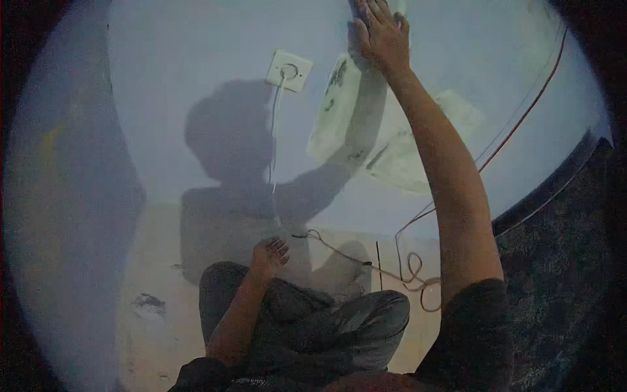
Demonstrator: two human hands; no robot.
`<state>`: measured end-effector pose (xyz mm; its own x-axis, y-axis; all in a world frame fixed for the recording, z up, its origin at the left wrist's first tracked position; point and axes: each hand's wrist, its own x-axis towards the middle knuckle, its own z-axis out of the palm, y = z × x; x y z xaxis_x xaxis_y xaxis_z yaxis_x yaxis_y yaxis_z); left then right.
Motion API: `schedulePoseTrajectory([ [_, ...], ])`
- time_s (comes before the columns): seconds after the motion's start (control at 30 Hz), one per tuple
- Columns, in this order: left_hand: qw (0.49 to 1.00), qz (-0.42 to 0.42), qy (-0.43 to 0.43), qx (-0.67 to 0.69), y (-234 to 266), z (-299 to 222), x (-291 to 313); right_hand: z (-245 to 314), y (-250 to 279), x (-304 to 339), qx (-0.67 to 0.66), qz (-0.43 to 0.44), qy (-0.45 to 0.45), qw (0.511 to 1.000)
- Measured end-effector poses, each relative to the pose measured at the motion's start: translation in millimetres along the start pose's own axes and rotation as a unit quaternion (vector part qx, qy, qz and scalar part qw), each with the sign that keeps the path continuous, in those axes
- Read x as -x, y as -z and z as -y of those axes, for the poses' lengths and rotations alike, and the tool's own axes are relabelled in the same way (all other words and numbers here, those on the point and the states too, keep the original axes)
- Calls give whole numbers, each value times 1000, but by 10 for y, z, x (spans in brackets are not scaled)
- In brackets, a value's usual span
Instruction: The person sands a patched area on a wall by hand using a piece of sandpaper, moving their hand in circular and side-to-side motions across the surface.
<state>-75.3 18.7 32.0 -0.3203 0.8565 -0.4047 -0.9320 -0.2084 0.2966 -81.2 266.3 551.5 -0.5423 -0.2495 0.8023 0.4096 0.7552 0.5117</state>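
My right hand [382, 36] reaches up to the pale wall [215, 39], its fingers stretched out against the surface near the top edge. Whether something thin lies beneath the palm I cannot tell. Just below that hand is a rough, cream-coloured patch [330, 108] with dark smudges. A second such patch [401, 163] lies partly behind my right forearm. Low down, my left hand [270, 257] hangs by my knee, fingers loosely curled and slightly apart, with nothing visible in them. A white cord [275, 130] drops from a square wall socket [289, 70] and ends close above it.
A thin brown cable [346, 251] loops over the pale floor [157, 261] beside my crossed legs [313, 320]. A reddish cable [526, 108] runs up the wall at the right. Dark surface [562, 261] lies beyond the wall's lower right edge. My shadow falls across the wall.
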Motion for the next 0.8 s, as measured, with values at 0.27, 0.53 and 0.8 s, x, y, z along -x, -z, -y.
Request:
schedulePoseTrajectory([
  [0.27, 1000, 1, -1, -22, 92, -8, -97, 119, -535, 837, 56, -87, 18, 994],
  [0.53, 999, 17, 37, 36, -83, -64, 30, 81, -223, 1169, 81, 52, 40, 995],
  [0.8, 995, 60, 24, 71, 66, -139, 20, 39, 17, 1164, 152, 130, 113, 973],
])
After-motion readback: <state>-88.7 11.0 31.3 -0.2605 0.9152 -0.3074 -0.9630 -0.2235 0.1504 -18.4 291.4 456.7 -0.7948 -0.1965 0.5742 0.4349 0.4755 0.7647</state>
